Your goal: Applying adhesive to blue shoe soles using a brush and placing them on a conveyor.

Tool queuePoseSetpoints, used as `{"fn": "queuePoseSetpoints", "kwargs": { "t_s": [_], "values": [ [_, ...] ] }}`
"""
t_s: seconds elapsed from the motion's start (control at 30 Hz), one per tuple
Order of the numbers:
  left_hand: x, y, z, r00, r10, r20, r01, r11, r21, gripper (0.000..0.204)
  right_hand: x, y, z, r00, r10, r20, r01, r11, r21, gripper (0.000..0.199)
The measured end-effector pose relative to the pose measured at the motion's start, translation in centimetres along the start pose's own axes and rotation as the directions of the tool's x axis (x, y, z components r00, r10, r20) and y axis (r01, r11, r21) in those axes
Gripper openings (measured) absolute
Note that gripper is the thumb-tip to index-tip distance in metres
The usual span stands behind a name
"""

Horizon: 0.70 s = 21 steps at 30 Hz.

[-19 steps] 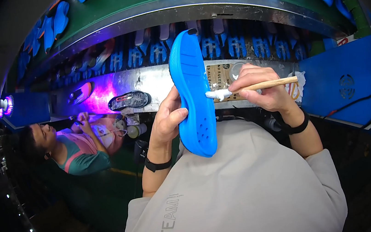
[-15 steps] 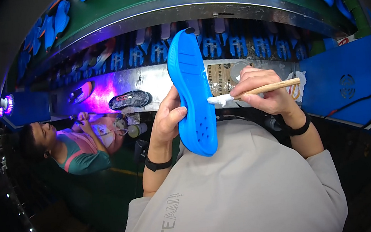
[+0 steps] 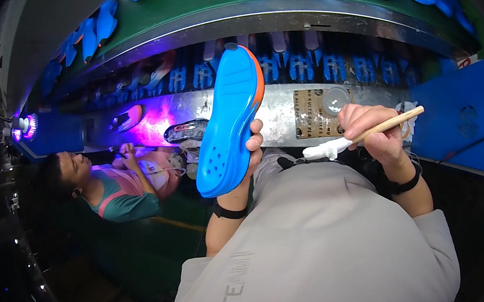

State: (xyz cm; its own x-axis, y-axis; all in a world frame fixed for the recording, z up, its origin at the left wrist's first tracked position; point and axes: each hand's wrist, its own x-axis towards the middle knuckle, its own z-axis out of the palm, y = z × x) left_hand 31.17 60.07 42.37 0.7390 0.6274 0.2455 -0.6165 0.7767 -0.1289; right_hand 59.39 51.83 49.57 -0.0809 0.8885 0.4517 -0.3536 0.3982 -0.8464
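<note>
A blue shoe sole (image 3: 222, 111) with an orange side edge and small holes at its heel end is held up in my left hand (image 3: 253, 143). My fingers wrap round its right side, while the rest of that hand is hidden behind it. Between the fingers of my right hand (image 3: 375, 128) is the wooden handle of a brush (image 3: 392, 122). The brush's white-covered end (image 3: 326, 149) points left toward the sole, apart from it.
On the metal bench (image 3: 274, 114) lie a round pot (image 3: 335, 101) on brown cardboard (image 3: 309, 120), a dark shoe (image 3: 187, 131) and another shoe (image 3: 127, 118). Blue soles line the green belt (image 3: 194, 9) above. A person (image 3: 123, 190) sits at the left.
My left hand has turned and tilted the sole, with its heel end swung left and its orange edge now showing. The brush has come away from the sole, to the right and slightly down.
</note>
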Motion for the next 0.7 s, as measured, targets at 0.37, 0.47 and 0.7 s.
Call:
{"fn": "queuePoseSetpoints", "kwargs": {
  "t_s": [0.37, 0.47, 0.7],
  "values": [
    [1.4, 2.4, 3.4, 0.984, 0.080, -0.157, -0.024, 0.943, 0.333, 0.065, -0.9, 0.8, -0.3, 0.996, 0.052, -0.074, -0.059, 0.993, -0.098, 0.028],
    [5.9, 5.7, 6.0, 0.987, 0.108, -0.116, -0.009, 0.770, 0.638, 0.065, -1.2, 0.9, -0.5, 0.994, 0.057, -0.091, -0.069, 0.989, -0.132, 0.029],
    [21.8, 19.9, 8.0, 0.787, 0.613, 0.068, -0.265, 0.237, 0.935, 0.057, -1.0, 0.8, -0.6, 0.979, 0.084, -0.183, -0.118, 0.977, -0.178, 0.030]
  ]
}}
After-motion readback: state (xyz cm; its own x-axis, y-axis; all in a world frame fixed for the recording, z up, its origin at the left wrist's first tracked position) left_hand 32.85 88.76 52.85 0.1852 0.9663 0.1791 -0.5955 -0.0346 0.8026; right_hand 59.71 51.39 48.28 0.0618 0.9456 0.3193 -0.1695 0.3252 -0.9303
